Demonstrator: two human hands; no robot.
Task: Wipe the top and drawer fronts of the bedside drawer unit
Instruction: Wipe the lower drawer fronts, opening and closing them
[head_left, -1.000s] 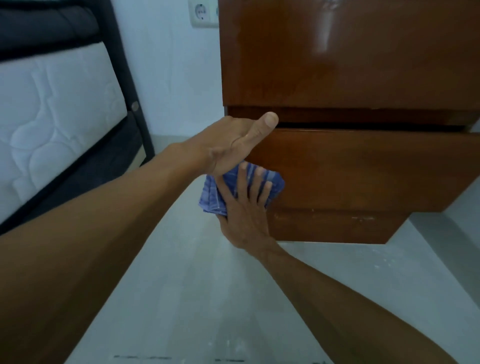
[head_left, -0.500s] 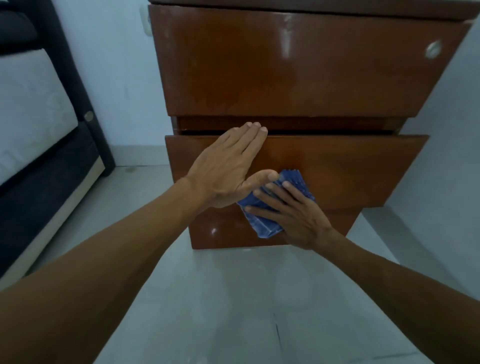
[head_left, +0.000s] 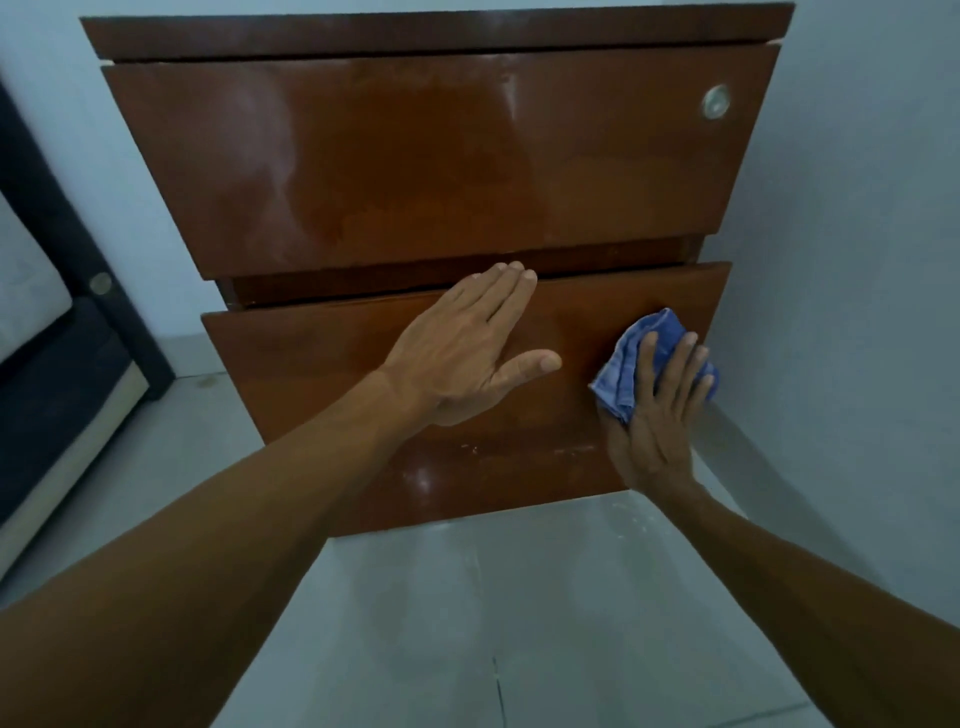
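The glossy brown bedside drawer unit (head_left: 415, 166) fills the middle of the view, its upper drawer front carrying a round metal lock at the top right. The lower drawer front (head_left: 322, 358) sticks out slightly from the unit. My left hand (head_left: 467, 348) lies flat on the middle of this lower front, fingers together and pointing up. My right hand (head_left: 657, 410) presses a folded blue cloth (head_left: 623, 371) against the right end of the same drawer front, fingers spread over it. The unit's top surface shows only as a thin edge.
A dark bed frame (head_left: 62, 270) with a white mattress stands to the left. Pale walls run behind and to the right of the unit. Light grey floor tiles (head_left: 493, 623) stretch between me and the unit's base panel (head_left: 493, 483).
My right hand has slid the blue cloth rightward along the lower drawer front, from beside my left hand to the right end. The view has tilted up, showing more of the unit.
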